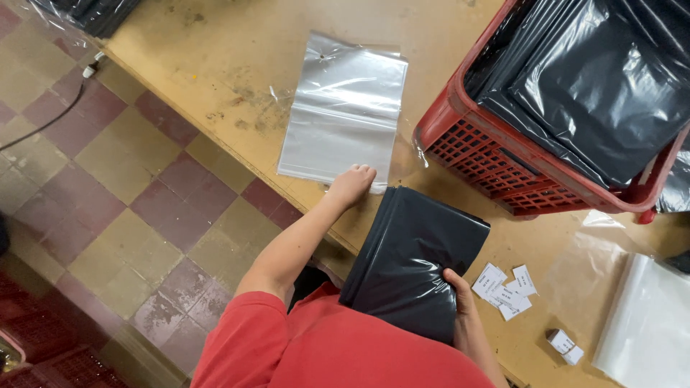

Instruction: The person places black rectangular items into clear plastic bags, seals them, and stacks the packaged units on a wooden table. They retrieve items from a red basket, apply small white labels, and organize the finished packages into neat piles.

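Left hand: the left hand is laid fist-like on the near edge of a clear plastic bag; the fingers are curled under, and whether the film is pinched cannot be told.
Right hand: the right hand is closed in a grip on the right edge of a folded black bag, thumb on top.
Key relation: the clear plastic bag is spread flat directly ahead of the left hand, its long axis running away from the person; the folded black bag is held just behind and to the right of it, close against the red shirt, its far corner almost touching the clear bag's near edge. The left hand is the nearer one to the clear bag.
Labels: small white paper labels are scattered just right of the right hand; a small white box is seen nearer the edge.
Packages: a red crate lined with black bags is set at far right; a clear film stack is placed at lower right.
Surface: everything is carried by a worn tan surface.
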